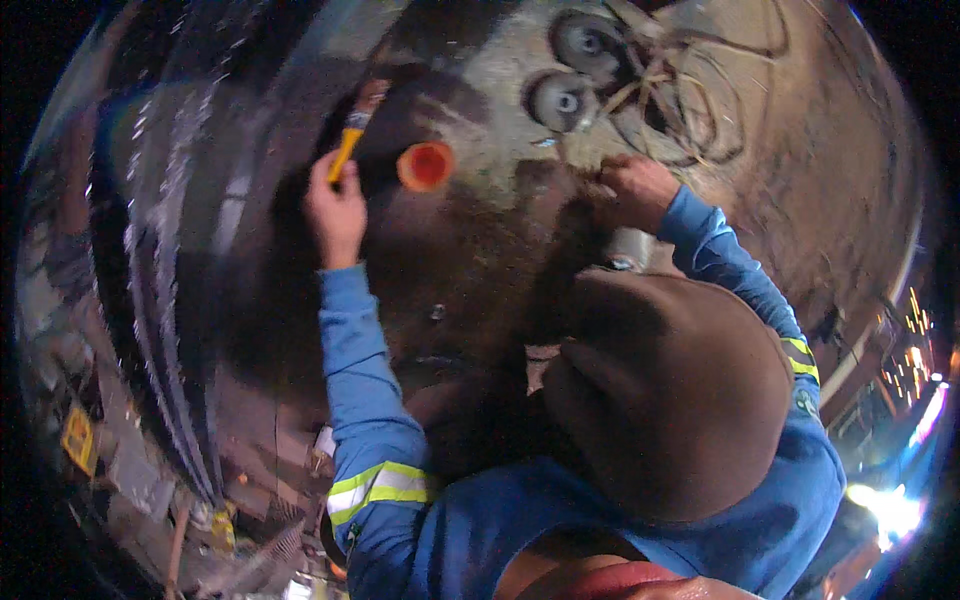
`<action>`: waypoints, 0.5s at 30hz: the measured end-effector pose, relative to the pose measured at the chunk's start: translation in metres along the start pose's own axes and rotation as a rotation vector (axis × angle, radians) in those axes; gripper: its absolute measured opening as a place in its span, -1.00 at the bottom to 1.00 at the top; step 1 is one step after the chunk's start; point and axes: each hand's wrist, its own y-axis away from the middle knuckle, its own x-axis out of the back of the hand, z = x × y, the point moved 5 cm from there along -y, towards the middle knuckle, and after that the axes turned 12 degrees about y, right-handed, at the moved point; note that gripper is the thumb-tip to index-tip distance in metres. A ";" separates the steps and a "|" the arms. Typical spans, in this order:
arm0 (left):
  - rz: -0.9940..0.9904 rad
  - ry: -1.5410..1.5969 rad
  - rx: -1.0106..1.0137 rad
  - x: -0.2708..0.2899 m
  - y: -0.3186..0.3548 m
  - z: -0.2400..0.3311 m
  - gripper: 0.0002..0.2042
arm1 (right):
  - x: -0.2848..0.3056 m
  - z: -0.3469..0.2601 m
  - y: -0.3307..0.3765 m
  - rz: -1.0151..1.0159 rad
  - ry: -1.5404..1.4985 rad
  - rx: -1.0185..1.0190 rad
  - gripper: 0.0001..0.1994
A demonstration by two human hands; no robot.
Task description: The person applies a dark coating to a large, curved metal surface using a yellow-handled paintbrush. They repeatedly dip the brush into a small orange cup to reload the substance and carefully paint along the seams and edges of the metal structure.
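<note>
My left hand (335, 205) is raised and grips a paintbrush (352, 128) by its yellow-orange handle, bristles pointing up against a dark, rusty metal surface (470, 260). Just right of the brush sits a small round orange cup (425, 165), apart from the hand. My right hand (635, 185) rests on the same surface with its fingers curled; nothing shows in them. A short shiny metal cylinder (628, 248) lies just under that wrist. Both arms wear blue sleeves with yellow reflective bands.
Two round grey discs (575, 70) and a tangle of wires (690, 90) lie beyond my right hand. A brown hat-like shape (670, 400) covers the lower middle. Sparks and bright lights (905, 360) show at the far right; clutter lies at the lower left.
</note>
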 end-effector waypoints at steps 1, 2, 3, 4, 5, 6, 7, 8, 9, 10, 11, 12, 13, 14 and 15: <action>0.030 0.016 -0.046 0.006 -0.001 0.003 -0.73 | 0.020 0.011 0.015 0.047 -0.024 -0.050 -0.50; 0.045 0.097 0.011 0.004 -0.002 -0.003 -0.73 | 0.049 0.014 0.028 0.367 -0.007 -0.023 -0.46; 0.042 0.067 -0.033 0.008 -0.002 -0.004 -0.72 | 0.069 0.012 0.035 0.453 -0.005 -0.061 -0.41; 0.045 0.054 -0.022 0.003 0.000 -0.007 -0.72 | 0.076 0.017 0.046 0.498 0.044 -0.077 -0.38; 0.053 0.013 -0.008 0.003 0.002 0.000 -0.72 | 0.077 0.019 0.051 0.552 0.072 -0.075 -0.34; 0.036 0.011 -0.040 -0.001 0.003 0.004 -0.72 | 0.080 0.021 0.057 0.552 0.080 -0.086 -0.31; 0.024 -0.004 -0.067 0.002 0.000 0.005 -0.72 | 0.077 0.021 0.056 0.546 0.083 -0.099 -0.31; 0.033 0.006 -0.055 0.003 -0.002 0.004 -0.71 | 0.073 0.021 0.056 0.537 0.088 -0.109 -0.30; 0.044 0.018 -0.040 0.004 -0.005 0.004 -0.71 | 0.072 0.022 0.056 0.527 0.095 -0.118 -0.30; 0.066 0.015 -0.021 0.011 -0.004 0.001 -0.71 | 0.069 0.021 0.054 0.450 0.057 -0.128 -0.31; 0.068 0.010 -0.006 0.017 -0.003 -0.003 -0.71 | 0.065 0.019 0.055 0.377 0.083 -0.122 -0.32; 0.072 0.006 0.011 0.019 -0.003 -0.009 -0.71 | 0.061 0.019 0.062 0.304 0.112 -0.112 -0.33; 0.098 -0.035 0.026 0.032 -0.002 -0.009 -0.71 | 0.054 0.019 0.066 0.256 0.120 -0.072 -0.35; 0.086 -0.050 0.025 0.036 -0.003 -0.007 -0.71 | 0.040 0.016 0.084 0.164 0.216 0.022 -0.45; 0.074 -0.061 0.022 0.034 -0.005 -0.003 -0.71 | 0.028 0.014 0.112 0.075 0.300 0.125 -0.53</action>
